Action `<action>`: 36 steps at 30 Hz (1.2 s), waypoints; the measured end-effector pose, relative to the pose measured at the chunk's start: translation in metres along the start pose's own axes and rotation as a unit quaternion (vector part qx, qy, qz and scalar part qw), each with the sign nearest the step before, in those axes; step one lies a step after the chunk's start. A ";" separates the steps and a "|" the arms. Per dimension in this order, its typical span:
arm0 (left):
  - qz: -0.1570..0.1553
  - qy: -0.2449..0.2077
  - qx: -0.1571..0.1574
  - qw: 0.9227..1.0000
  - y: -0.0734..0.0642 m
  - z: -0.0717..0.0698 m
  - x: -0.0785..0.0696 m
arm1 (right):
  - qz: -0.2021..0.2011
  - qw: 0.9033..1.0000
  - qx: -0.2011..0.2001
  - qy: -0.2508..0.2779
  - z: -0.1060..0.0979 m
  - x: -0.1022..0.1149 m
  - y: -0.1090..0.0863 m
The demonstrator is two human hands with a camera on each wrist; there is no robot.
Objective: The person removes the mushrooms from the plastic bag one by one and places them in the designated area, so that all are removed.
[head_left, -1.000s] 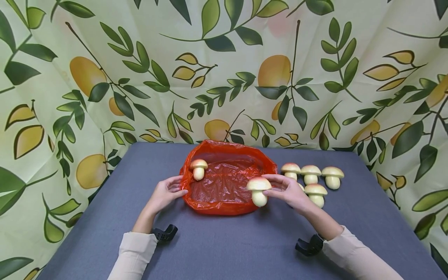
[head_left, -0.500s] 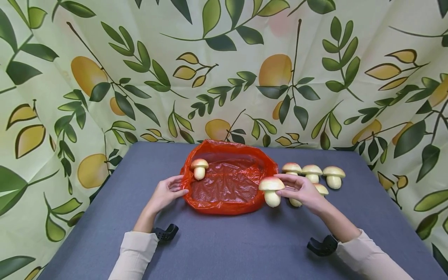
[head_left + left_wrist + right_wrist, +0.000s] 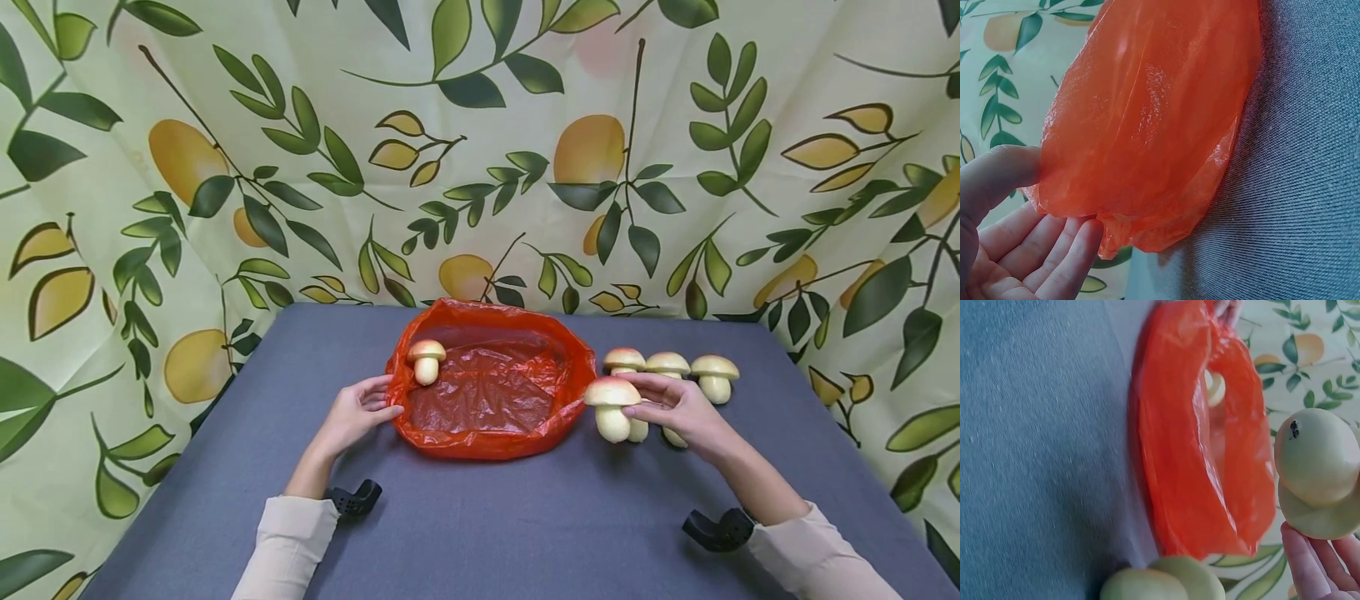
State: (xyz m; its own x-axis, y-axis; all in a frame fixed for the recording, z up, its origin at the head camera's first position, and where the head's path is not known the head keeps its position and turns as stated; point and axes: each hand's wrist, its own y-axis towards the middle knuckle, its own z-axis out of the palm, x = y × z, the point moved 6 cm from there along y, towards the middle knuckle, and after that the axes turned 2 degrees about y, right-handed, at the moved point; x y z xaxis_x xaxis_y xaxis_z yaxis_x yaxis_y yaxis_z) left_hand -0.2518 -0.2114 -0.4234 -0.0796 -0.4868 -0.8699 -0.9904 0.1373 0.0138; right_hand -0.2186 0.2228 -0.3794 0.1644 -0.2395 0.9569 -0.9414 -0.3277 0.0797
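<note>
A red plastic bag [image 3: 480,446] lies wide-mouthed on the table, with one mushroom [image 3: 426,362] inside at its left. My left hand [image 3: 363,412] pinches the bag's left rim between thumb and fingers; in the left wrist view the thumb and fingers meet at the edge of the red film [image 3: 1147,125]. Just off the bag's right side, my right hand [image 3: 686,412] grips a second pale mushroom with a reddish cap [image 3: 611,408] by its cap. In the right wrist view that mushroom's stem end [image 3: 1316,444] shows a dark mark.
Several more mushrooms [image 3: 715,379] stand on the right of the table, some partly hidden behind my right hand. The grey cloth-covered table [image 3: 480,533] ends at a leaf-patterned curtain [image 3: 465,200] at the back and sides.
My right hand has moved to the right with its mushroom, from over the bag's right rim to in front of the other mushrooms. The left hand and the bag stay put.
</note>
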 end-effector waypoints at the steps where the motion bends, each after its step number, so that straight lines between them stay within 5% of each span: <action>1: -0.003 -0.002 -0.001 1.000 0.000 0.000 0.000 | -0.003 1.000 -0.001 0.005 -0.002 0.000 -0.001; 16: -0.004 0.000 0.001 1.000 0.000 0.000 0.000 | -0.033 0.998 -0.024 0.037 -0.043 -0.011 -0.011; 36: -0.004 -0.004 0.003 1.000 -0.001 -0.001 -0.003 | -0.026 0.994 -0.035 0.102 -0.085 -0.031 -0.020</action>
State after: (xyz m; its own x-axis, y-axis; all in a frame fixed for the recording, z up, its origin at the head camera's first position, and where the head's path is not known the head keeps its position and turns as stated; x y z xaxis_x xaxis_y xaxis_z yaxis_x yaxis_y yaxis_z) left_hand -0.2505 -0.2107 -0.4205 -0.0709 -0.4804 -0.8742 -0.9904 0.1383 0.0044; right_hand -0.2301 0.3138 -0.3866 0.1577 -0.0316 0.9870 -0.9525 -0.2685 0.1436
